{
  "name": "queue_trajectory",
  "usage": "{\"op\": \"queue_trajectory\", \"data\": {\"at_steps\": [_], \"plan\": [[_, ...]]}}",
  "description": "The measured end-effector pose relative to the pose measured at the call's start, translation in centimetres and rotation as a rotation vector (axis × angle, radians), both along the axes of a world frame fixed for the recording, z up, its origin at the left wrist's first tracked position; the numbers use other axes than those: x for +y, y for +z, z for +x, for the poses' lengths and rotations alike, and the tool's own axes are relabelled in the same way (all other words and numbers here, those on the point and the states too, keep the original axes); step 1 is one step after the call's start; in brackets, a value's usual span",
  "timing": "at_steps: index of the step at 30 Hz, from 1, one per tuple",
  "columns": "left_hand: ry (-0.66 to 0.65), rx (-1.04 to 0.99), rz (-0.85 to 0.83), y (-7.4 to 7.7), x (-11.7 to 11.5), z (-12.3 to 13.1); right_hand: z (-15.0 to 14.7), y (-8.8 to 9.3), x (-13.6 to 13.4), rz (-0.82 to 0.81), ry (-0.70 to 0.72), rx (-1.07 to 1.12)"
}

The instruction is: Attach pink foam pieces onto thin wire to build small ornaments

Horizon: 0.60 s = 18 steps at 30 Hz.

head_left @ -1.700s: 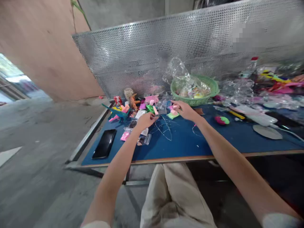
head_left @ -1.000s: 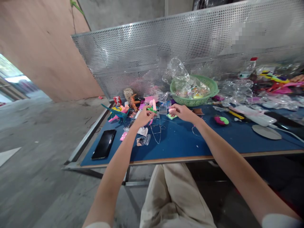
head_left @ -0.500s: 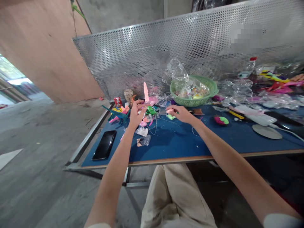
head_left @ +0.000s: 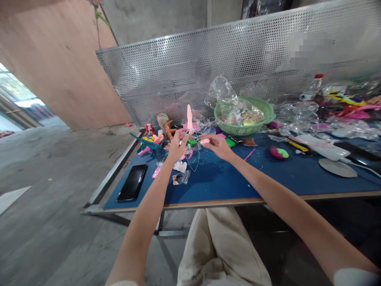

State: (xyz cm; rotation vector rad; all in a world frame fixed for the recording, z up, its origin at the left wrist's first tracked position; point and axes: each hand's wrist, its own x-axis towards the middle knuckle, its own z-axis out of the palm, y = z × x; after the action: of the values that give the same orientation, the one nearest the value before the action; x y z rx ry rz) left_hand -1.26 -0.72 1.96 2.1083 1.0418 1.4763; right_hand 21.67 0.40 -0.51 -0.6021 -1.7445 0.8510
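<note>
My left hand [head_left: 177, 146] is closed at the fingertips on a long pale-pink clay-like piece [head_left: 189, 116]. The piece stands upright above the fingers, and its lower end is partly hidden. Across a small gap, my right hand [head_left: 219, 146] pinches a small pale-pink lump [head_left: 204, 141] between thumb and fingers. Beneath both hands lie green and pink scraps, clear bags and a loop of thin wire [head_left: 195, 165]. A green piece [head_left: 229, 142] rests just beyond my right hand.
A teal dinosaur-like figure [head_left: 151, 145] and a black phone [head_left: 132, 182] are on the left of the blue table [head_left: 220, 182]. Behind stands a green basket [head_left: 244, 129] with plastic bags. A yellow-handled tool [head_left: 297, 146], a pink-and-green lump [head_left: 279, 153] and a bottle [head_left: 311, 89] are rightward.
My left hand and the upright pink piece have shifted slightly right. My right hand has moved left with the small pink lump, bringing the two hands closer together and uncovering the green piece.
</note>
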Motion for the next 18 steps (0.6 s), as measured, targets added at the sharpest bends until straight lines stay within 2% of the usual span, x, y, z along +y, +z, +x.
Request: {"op": "queue_trajectory", "data": {"at_steps": [5,9,12,15,18], "plan": [[0.05,0.037,-0.065,0.66,-0.75,0.79,-0.53,-0.72,0.23,-0.003,-0.033,0.015],[0.058,0.024,-0.011,0.74,-0.84,1.08,-0.7,-0.91,0.31,0.052,-0.073,0.024],[0.067,0.039,0.035,0.78,-0.76,0.96,-0.79,-0.81,0.1,0.023,-0.063,0.062],[0.169,0.085,0.081,0.85,-0.59,0.75,-0.86,-0.6,-0.21,-0.056,-0.02,0.096],[0.277,0.15,0.128,0.93,-0.44,0.76,-0.93,-0.41,-0.36,-0.084,-0.046,0.115]]}}
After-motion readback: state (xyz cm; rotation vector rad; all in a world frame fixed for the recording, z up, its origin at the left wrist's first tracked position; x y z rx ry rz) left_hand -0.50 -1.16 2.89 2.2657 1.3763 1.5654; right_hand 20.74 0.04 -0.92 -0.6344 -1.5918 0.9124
